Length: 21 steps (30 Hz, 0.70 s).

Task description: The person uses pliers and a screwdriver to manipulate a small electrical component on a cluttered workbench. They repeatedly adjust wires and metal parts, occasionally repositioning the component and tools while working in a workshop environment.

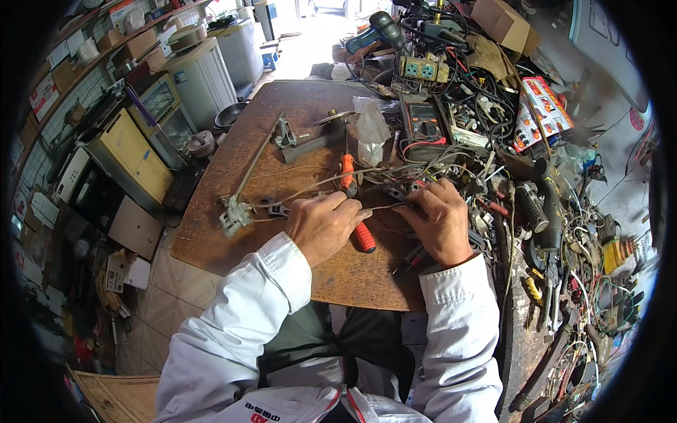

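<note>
A thin brownish wire (384, 206) spans the short gap between my two hands over the wooden table. My left hand (321, 222) pinches one end with fingers closed. The other end runs into the closed fingertips of my right hand (441, 218); those fingertips are partly hidden. Beside my left fingers lies a red screwdriver handle (364, 238), and just beyond them an orange-handled screwdriver (348, 173). A pale metal fitting (236, 215) with a long thin rod (259, 158) rests left of my left hand. More loose wires (416, 169) lie beyond my right hand.
Beyond my hands are a metal bracket (285, 134), a clear plastic bag (371, 132) and a multimeter (424, 125). Tangled cables, pliers (551, 289) and parts crowd the right side. A heat gun (384, 29) lies at the back. Appliances (134, 151) line the left.
</note>
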### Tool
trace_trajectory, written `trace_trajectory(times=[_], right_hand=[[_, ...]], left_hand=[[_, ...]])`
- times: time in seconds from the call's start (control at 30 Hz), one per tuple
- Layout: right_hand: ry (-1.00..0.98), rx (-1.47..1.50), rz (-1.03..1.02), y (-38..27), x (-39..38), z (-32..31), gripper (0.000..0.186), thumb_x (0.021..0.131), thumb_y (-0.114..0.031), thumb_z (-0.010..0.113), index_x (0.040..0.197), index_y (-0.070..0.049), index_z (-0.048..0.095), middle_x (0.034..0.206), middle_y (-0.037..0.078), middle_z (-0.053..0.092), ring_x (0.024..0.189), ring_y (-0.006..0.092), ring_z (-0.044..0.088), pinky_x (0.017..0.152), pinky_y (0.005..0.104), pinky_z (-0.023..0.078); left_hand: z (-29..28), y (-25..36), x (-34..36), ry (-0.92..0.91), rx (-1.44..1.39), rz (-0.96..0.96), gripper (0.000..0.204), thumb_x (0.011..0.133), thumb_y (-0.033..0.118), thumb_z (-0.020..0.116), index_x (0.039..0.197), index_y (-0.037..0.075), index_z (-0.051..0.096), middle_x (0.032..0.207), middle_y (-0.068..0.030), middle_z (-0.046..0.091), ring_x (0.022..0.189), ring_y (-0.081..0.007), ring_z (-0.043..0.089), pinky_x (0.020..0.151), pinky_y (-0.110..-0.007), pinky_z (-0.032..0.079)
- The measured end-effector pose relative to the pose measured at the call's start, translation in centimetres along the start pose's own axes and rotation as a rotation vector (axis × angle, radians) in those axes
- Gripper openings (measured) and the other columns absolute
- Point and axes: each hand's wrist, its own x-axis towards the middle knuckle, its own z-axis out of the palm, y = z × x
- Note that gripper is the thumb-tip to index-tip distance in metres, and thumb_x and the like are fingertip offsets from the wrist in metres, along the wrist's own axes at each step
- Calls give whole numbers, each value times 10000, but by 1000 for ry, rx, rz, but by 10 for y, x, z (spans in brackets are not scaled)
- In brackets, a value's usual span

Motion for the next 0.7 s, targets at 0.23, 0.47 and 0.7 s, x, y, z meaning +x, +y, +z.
trace_trajectory(times=[0.23,0.47,0.7], right_hand=[[-10,6,8,-4,-3,0,213,708,-140,866,830,-48,718,760,83,634,772,302,591,692,406,501],[-126,76,71,-6,0,-7,166,739,-106,845,822,-25,726,734,107,653,721,318,642,647,411,500],[-225,253,247,-6,-2,-8,150,792,-126,838,840,-26,737,712,122,673,672,295,672,626,380,514]], left_hand=[[-2,-2,-1,-12,-4,2,178,826,190,825,875,49,728,759,-89,664,659,-298,681,566,-398,543],[-2,-2,-2,8,7,112,169,842,185,804,933,73,717,760,-55,619,658,-249,681,554,-368,547],[0,-5,-4,35,27,150,130,870,192,768,925,107,687,721,-32,565,641,-220,672,521,-364,535]])
